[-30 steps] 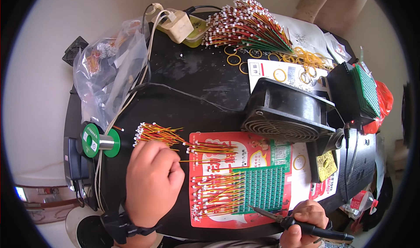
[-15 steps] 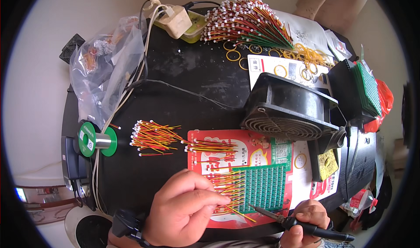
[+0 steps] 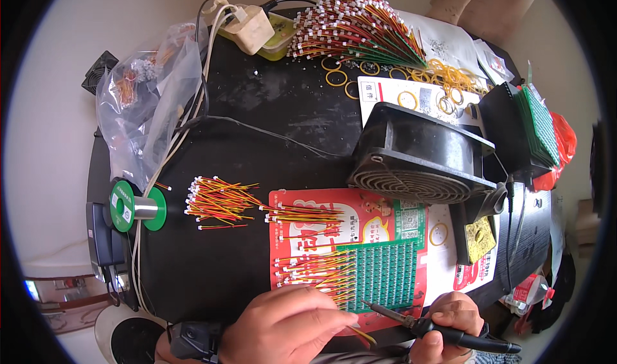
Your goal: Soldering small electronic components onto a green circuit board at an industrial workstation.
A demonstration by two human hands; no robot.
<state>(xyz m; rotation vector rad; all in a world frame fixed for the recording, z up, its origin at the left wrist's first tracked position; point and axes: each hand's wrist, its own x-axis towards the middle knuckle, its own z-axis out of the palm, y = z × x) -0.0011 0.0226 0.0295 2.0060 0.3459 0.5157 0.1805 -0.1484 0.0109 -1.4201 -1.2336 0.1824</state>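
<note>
Hands first, since they're closest to the lower edge: the left hand (image 3: 283, 325) is curled nearly closed, with a thin yellow-red wire lead (image 3: 361, 334) pinched between fingertips just below the green circuit board (image 3: 379, 277). The right hand (image 3: 450, 328) is wrapped tight around the black handle of a soldering iron (image 3: 424, 325), whose tip is pointed up-left and sits right at the lower edge of that same board.

The green circuit board is laid on a red printed sheet (image 3: 360, 226), and a row of wired leads (image 3: 308, 271) is fanned out from the board's left side. Another bunch of leads (image 3: 302, 213) is seen above the board on the sheet, and a loose bundle of red and yellow wires (image 3: 215, 200) is left on the black worktop (image 3: 270, 120) further to the board's left. A green solder spool (image 3: 135, 206) is parked beyond that, far left.

Up and right of the board, a black fan (image 3: 418, 155) is propped. Furthest back, a big fan-shaped pile of connector wires (image 3: 357, 26) and some yellow rubber bands (image 3: 443, 78) can be made out.
</note>
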